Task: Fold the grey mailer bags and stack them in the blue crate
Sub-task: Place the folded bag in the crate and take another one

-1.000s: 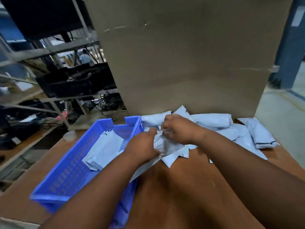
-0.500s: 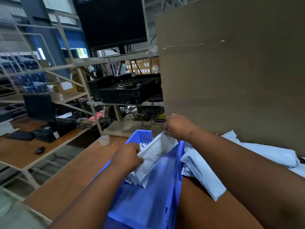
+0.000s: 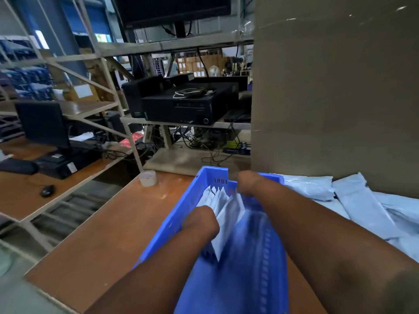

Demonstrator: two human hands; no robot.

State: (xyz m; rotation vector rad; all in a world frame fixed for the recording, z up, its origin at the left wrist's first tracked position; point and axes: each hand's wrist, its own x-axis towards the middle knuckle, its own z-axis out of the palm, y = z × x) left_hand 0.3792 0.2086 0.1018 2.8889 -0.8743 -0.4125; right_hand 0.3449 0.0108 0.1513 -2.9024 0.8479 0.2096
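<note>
The blue crate (image 3: 181, 211) stands on the brown table in front of me. Inside it, several folded grey mailer bags (image 3: 223, 214) stand on edge in a row. My left hand (image 3: 200, 219) grips the near end of the bag closest to me, down inside the crate. My right hand (image 3: 249, 183) pinches the far top end of that same bag near the crate's back wall. A pile of unfolded grey mailer bags (image 3: 360, 200) lies on the table to the right of the crate.
A tall cardboard box (image 3: 335, 91) rises behind the pile at the right. A roll of clear tape (image 3: 147, 178) sits on the table's far left corner. Metal shelving with black computer cases (image 3: 188, 103) stands beyond the table; a lower desk (image 3: 45, 189) is at left.
Both hands carried the folded bag from above the table leftwards and down into the crate, against the bags standing there. My view swung left and up.
</note>
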